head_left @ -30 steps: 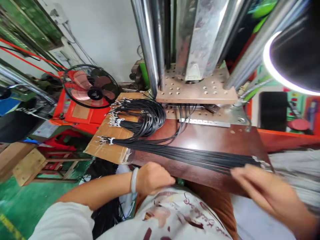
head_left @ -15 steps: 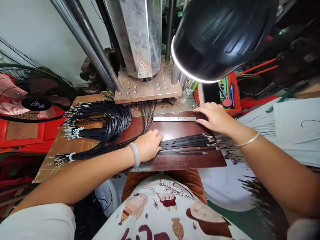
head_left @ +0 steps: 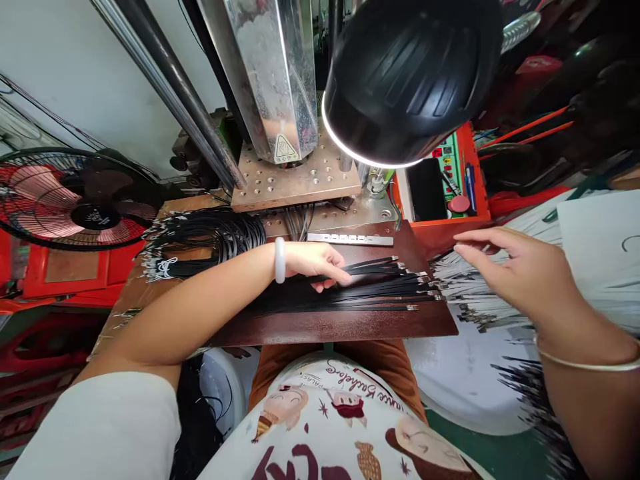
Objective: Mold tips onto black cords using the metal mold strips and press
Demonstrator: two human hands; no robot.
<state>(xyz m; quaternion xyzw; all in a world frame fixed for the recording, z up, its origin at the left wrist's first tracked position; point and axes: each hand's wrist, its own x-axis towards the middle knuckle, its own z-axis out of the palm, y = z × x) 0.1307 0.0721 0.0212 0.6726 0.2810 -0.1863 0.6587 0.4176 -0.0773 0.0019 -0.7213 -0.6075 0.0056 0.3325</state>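
While the left hand (head_left: 320, 265) is gripping black cables (head_left: 383, 293), too overlapped to count, over the tabletop (head_left: 320, 330), the right hand (head_left: 520, 270) is hovering open, apart; beyond both, one label (head_left: 285, 150) is reading "当心伤手", and one shirt (head_left: 345, 440) below is showing "Bachelor".

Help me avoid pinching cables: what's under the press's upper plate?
A lower metal plate, several black cables and, at right, an unclear dark piece show there; the upper plate hides how far back the cables reach.

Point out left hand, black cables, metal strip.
left hand (head_left: 316, 261): head view, middle of hand
black cables (head_left: 387, 291): head view, stretch right of hand
metal strip (head_left: 350, 239): head view, middle of top face
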